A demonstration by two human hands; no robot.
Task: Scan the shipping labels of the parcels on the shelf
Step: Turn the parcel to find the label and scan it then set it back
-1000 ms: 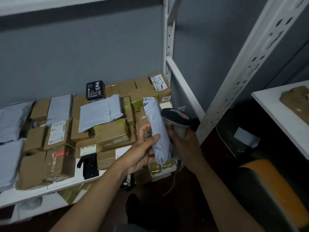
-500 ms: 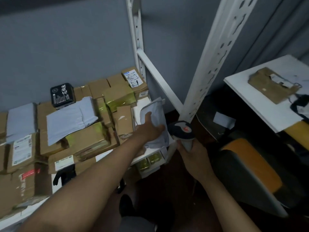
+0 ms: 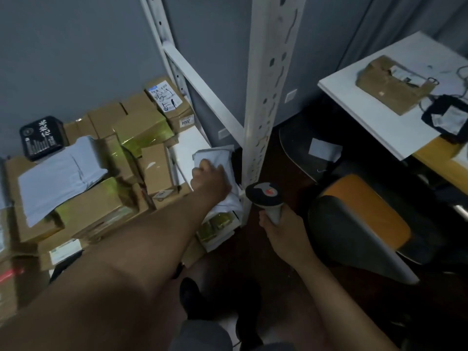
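Note:
My left hand (image 3: 209,179) rests on a grey poly mailer parcel (image 3: 215,158), fingers closed on it, pressing it down on the bare right end of the white shelf (image 3: 186,150) beside the upright post. My right hand (image 3: 278,224) grips the handle of a grey barcode scanner (image 3: 264,196), held just right of the post, off the shelf. Several cardboard boxes (image 3: 154,171), a box with a handwritten label (image 3: 166,97), a grey mailer (image 3: 59,173) and a black box (image 3: 41,138) crowd the shelf to the left.
The white perforated shelf post (image 3: 263,97) stands between my two hands. A white table (image 3: 395,97) at right carries a brown parcel (image 3: 393,83) and a dark pouch (image 3: 448,117). A black and orange chair (image 3: 359,226) sits below it. A lower shelf holds green-taped parcels (image 3: 215,226).
My left hand carried the grey mailer away from the scanner and set it down at the shelf's right end. The scanner dropped lower and rightward. The view swung right.

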